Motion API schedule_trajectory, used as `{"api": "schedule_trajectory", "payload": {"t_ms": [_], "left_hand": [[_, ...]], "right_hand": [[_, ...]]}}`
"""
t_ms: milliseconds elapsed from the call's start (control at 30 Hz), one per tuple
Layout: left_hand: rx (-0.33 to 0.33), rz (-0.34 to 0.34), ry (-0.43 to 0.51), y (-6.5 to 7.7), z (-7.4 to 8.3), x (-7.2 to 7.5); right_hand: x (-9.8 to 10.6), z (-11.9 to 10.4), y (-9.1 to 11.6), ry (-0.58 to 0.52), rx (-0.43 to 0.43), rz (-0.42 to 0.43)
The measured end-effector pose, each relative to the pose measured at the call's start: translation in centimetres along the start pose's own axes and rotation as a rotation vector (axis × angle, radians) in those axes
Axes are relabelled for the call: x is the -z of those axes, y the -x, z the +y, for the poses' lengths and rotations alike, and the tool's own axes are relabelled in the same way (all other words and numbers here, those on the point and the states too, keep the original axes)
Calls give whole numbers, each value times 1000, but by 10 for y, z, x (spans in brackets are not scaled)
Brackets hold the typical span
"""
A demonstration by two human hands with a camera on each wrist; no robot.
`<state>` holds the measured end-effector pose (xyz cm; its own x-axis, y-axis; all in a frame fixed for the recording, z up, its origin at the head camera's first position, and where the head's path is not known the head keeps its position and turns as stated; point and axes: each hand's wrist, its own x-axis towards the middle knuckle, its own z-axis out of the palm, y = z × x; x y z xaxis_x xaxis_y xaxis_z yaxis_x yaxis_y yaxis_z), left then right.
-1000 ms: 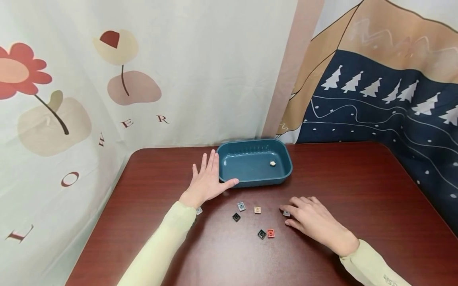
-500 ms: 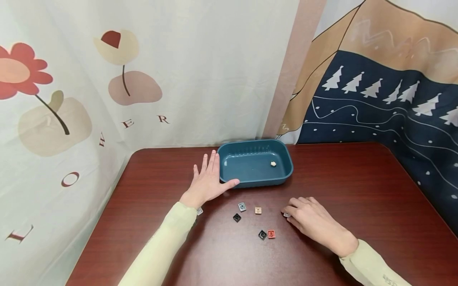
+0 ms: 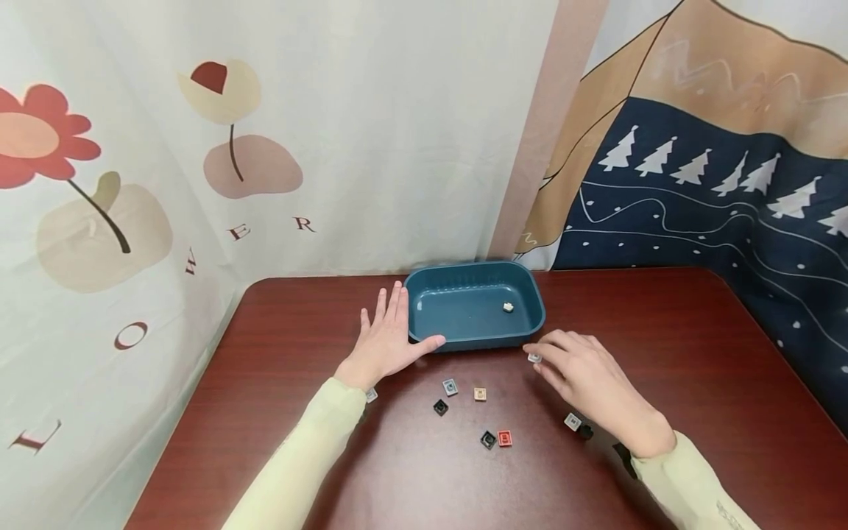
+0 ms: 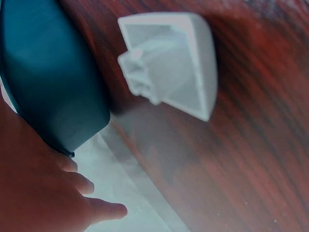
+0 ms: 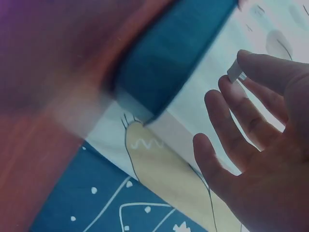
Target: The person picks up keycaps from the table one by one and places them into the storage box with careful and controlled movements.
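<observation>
My left hand (image 3: pixel 387 333) lies flat on the table against the left end of a teal tub (image 3: pixel 464 340), thumb touching its front corner. The same hand (image 4: pixel 43 193) appears beside the tub (image 4: pixel 48 82) in the left wrist view. My right hand (image 3: pixel 545 355) hovers just in front of the tub's right end, pinching a small pale tile (image 3: pixel 534 358) between thumb and forefinger. The right wrist view shows that tile (image 5: pixel 235 73) at the fingertips, the other fingers spread. One small white piece (image 3: pixel 508 307) lies inside the tub.
Loose tiles lie on the dark red table (image 3: pixel 662 331): grey-blue (image 3: pixel 450 386), tan (image 3: pixel 480 394), black (image 3: pixel 440 407), black (image 3: pixel 488 439), red (image 3: pixel 505 438), white (image 3: pixel 573 421). A grey tile (image 3: pixel 371 395) lies by my left wrist, large in the left wrist view (image 4: pixel 169 63). Printed curtains hang behind.
My right hand has risen off the table with the pale tile and moved up toward the tub, uncovering a white and a dark tile. The left hand has stayed put.
</observation>
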<state>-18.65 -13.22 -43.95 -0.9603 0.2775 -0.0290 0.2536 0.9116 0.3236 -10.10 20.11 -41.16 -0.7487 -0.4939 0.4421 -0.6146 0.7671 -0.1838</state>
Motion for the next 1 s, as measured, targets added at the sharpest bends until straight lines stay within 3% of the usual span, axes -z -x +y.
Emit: {"api": "schedule_trajectory", "payload": {"t_ms": [467,1000], "left_hand": [[6,-16,-6,0,1,0],[4,-21,-18,1,0,2]], "right_hand": [[7,11,-53,-19,3,45],[-23,20,-78,-43,-99,-49]]}}
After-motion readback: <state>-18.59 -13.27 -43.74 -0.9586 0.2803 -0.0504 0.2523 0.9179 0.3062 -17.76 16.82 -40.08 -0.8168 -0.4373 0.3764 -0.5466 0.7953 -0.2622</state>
